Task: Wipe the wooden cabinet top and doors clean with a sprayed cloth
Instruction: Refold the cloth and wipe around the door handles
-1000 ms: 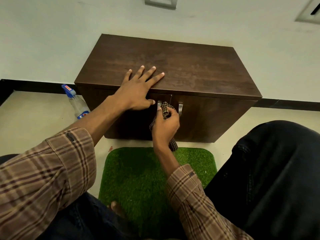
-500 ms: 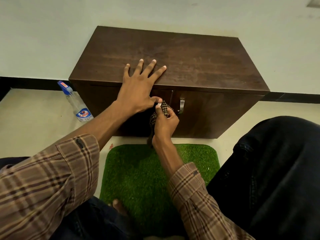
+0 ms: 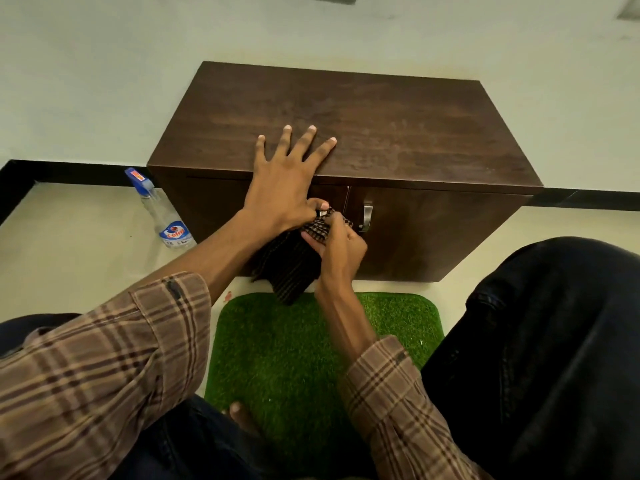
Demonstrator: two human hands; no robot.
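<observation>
A low dark wooden cabinet point(image 3: 398, 133) stands against the wall. My left hand point(image 3: 287, 178) lies flat on its top at the front edge, fingers spread, thumb hooked down over the left door. My right hand point(image 3: 337, 242) grips a dark checked cloth point(image 3: 294, 265) and presses it against the left door beside the centre seam. The cloth hangs down below my fist and hides the left door handle. The right door's metal handle point(image 3: 367, 214) shows just right of my knuckles. Both doors look closed.
A clear spray bottle point(image 3: 162, 213) with a blue cap stands on the floor left of the cabinet. A green turf mat point(image 3: 311, 341) lies in front of it. My dark-trousered knee point(image 3: 554, 323) rises at the right; a toe point(image 3: 239, 410) rests on the mat.
My right hand has slid slightly down and left on the door front, and the cloth has spread and hangs lower. My left hand stays flat on the top.
</observation>
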